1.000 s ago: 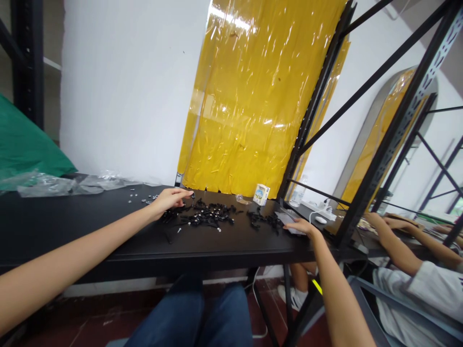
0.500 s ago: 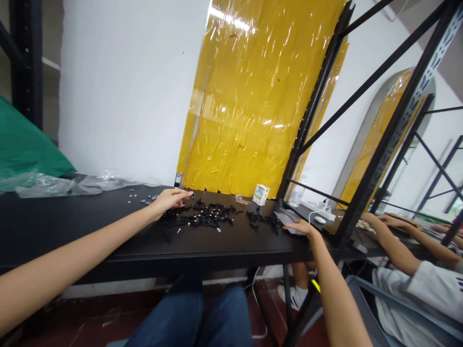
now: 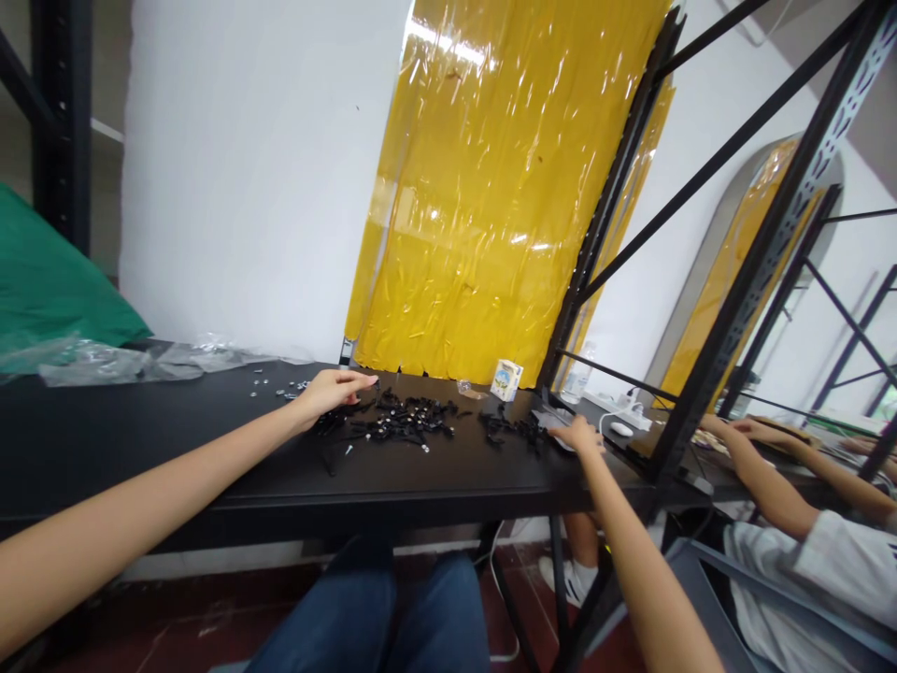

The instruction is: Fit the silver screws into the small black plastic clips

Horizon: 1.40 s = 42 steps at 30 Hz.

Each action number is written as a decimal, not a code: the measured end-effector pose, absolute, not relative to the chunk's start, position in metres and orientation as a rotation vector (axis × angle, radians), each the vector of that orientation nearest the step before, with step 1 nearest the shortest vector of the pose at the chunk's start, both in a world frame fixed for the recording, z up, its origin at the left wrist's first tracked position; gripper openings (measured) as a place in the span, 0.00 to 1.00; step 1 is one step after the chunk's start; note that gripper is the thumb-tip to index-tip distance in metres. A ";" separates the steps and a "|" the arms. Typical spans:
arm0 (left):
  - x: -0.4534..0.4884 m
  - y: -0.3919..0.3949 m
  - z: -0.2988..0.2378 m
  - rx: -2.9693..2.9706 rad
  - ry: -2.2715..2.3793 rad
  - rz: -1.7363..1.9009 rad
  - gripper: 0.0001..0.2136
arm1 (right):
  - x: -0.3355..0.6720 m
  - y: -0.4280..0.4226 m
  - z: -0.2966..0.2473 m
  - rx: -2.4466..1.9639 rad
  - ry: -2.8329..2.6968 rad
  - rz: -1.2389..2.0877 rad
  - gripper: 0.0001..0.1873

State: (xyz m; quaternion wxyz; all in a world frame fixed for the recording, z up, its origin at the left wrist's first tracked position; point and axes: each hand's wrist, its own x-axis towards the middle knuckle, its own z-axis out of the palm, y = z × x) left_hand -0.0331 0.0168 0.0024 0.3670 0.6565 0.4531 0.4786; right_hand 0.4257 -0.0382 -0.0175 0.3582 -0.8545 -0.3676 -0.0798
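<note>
My left hand (image 3: 336, 391) is over the left end of a heap of small black parts (image 3: 406, 421). Its thumb and forefinger pinch a small black part (image 3: 377, 381), which is too small to make out in detail. Small silver pieces lie among the heap. To the right, a second group of black parts (image 3: 497, 425) lies on the black table (image 3: 280, 467). My right hand (image 3: 581, 436) rests at that group's right end, over a clear plastic bag (image 3: 559, 417). Its fingers are curled, and what they hold, if anything, is hidden.
Several small metal pieces (image 3: 291, 393) lie behind my left wrist. Crumpled plastic film (image 3: 168, 360) is at the back left. A small white box (image 3: 505, 379) stands near the black rack post (image 3: 571, 308). Beyond are a bottle (image 3: 576, 381), a power strip (image 3: 634, 414) and another person's arm (image 3: 757, 472).
My right hand has shifted slightly up and left over the plastic bag, its fingers more curled. The left hand keeps its pinch almost in place.
</note>
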 end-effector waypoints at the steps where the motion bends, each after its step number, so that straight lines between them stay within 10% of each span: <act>1: -0.033 0.018 0.001 1.702 1.177 1.230 0.24 | 0.411 -0.035 -0.015 -2.223 -0.923 -0.199 0.36; 19: -0.031 0.022 -0.002 1.821 1.186 1.482 0.21 | 0.122 0.032 -0.008 -1.117 -1.604 0.536 0.10; 42: -0.027 0.005 -0.004 2.618 1.236 1.257 0.13 | 0.130 0.014 -0.014 -0.653 -1.484 1.099 0.25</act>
